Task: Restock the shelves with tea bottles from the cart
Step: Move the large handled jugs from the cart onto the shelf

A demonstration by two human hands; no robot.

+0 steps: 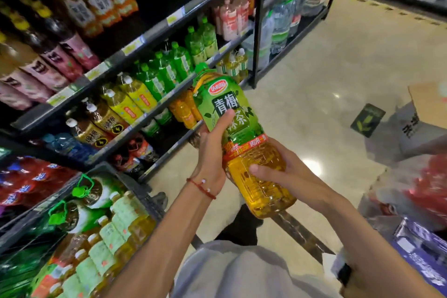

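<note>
**Position.** The large green-label tea bottle [239, 128] was held in the air over the polished floor [338, 60], between the cart [116, 172] at lower left and the shelves [145, 38] at left. It touched neither. It was tilted, with the green cap [202, 66] pointing up and towards the shelving.

**Grip.** The left hand [210, 152] was clamped round the labelled middle, thumb laid across the label face. The right hand [285, 172] was wrapped round the amber lower body, thumb on the front. Both hands were closed on the bottle, and neither held the orange carry loop [197, 84] at the neck.

**Hazards, as judged.**
- Drop: the bottle appeared full and heavy, and the label film looked slick. If one hand let go to clear shelf space, the other might not hold it, and the hard floor lay directly below.
- Collision: the green-capped bottles [164, 72] on the middle shelf stood tightly packed. Pushing the bottle in cap first or at an angle could topple neighbours or shove one off the front edge.
- Snag: the loose carry loop could catch on a shelf lip or price rail.
- Misplacement: the shelf labels were too blurred to read, so the matching row could not be confirmed.
- Footing: the cart stood close on the left and a cardboard box [425, 104] sat on the floor to the right, which narrowed the standing room.
</note>
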